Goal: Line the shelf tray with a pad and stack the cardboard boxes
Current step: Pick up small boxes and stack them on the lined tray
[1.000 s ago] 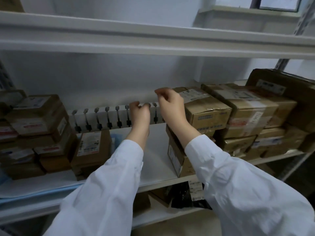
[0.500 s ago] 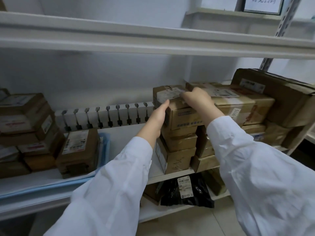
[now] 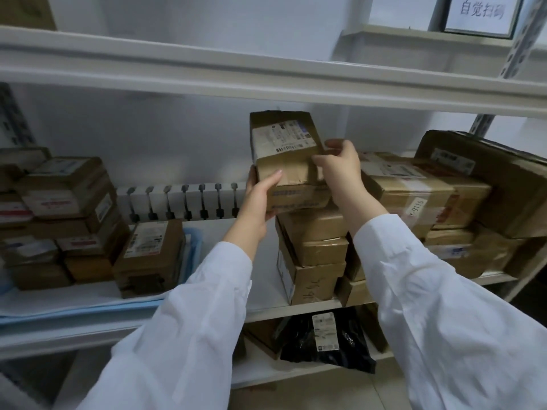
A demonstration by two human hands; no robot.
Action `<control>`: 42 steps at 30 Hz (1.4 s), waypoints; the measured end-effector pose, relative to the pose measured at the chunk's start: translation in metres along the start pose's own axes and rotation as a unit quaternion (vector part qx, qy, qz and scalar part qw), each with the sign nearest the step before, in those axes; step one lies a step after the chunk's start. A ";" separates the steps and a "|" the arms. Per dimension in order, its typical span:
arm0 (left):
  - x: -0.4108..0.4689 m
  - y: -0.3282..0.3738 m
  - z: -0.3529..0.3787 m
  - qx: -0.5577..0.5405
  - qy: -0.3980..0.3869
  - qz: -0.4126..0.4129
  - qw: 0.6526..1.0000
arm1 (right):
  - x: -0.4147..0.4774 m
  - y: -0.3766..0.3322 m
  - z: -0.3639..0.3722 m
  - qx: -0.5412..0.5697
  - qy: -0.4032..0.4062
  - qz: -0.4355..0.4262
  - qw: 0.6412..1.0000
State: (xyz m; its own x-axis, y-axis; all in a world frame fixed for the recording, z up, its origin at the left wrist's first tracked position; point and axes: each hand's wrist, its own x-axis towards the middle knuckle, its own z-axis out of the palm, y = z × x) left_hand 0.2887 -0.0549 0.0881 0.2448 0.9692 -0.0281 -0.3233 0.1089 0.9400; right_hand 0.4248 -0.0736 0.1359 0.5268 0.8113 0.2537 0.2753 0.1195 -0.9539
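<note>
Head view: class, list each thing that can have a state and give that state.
Top cardboard box: tilted, held by both hands.
Left hand: grips the box's left side.
Right hand: grips its right edge.
Box stack: upright on the shelf.
Blue pad: flat under the left boxes.

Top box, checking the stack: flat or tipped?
Tipped: the left hand and right hand grip the top box, its labelled face angled toward the camera.
</note>
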 end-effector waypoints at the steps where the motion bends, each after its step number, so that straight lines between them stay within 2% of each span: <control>1: 0.001 0.001 -0.008 -0.020 0.007 -0.002 1.000 | 0.000 0.000 0.003 0.043 -0.017 0.031 0.998; 4: 0.002 0.004 -0.034 -0.087 0.028 -0.003 0.996 | -0.001 -0.004 0.017 0.092 -0.091 0.170 0.977; 6: 0.002 0.003 -0.050 -0.119 0.039 0.000 0.992 | -0.005 -0.001 0.026 0.102 -0.179 0.243 0.948; 9: 0.002 0.001 -0.073 -0.150 0.064 -0.001 0.987 | -0.008 0.007 0.045 0.125 -0.258 0.265 0.921; 16: 0.003 0.006 -0.149 -0.097 0.172 -0.016 0.980 | -0.026 0.016 0.122 0.028 -0.358 0.282 0.890; 20: 0.004 0.005 -0.195 -0.070 0.217 -0.025 0.973 | -0.038 0.021 0.162 -0.020 -0.367 0.266 0.891; 25: 0.008 0.002 -0.236 -0.089 0.272 -0.051 0.957 | -0.039 0.021 0.184 -0.010 -0.355 0.265 0.897; 30: 0.013 -0.003 -0.252 -0.096 0.319 -0.067 0.940 | -0.035 0.023 0.192 0.006 -0.342 0.268 0.901; 35: 0.018 -0.007 -0.258 -0.083 0.331 -0.084 0.936 | -0.036 0.027 0.200 0.016 -0.338 0.268 0.902; 38: 0.023 -0.011 -0.261 -0.075 0.377 -0.092 0.919 | -0.037 0.026 0.203 0.015 -0.341 0.264 0.902; 40: 0.025 -0.012 -0.262 -0.011 0.425 -0.105 0.899 | -0.038 0.027 0.203 0.013 -0.338 0.264 0.903; 42: 0.023 -0.006 -0.255 0.126 0.470 -0.118 0.866 | -0.038 0.027 0.202 0.017 -0.326 0.261 0.908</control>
State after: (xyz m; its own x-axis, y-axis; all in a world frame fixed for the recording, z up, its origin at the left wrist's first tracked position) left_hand 0.0628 0.0232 -0.0051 -0.6140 0.6906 -0.3821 -0.1277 0.3908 0.9116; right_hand 0.2495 0.0150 0.0685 -0.0129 0.9276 -0.3732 0.0937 -0.3705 -0.9241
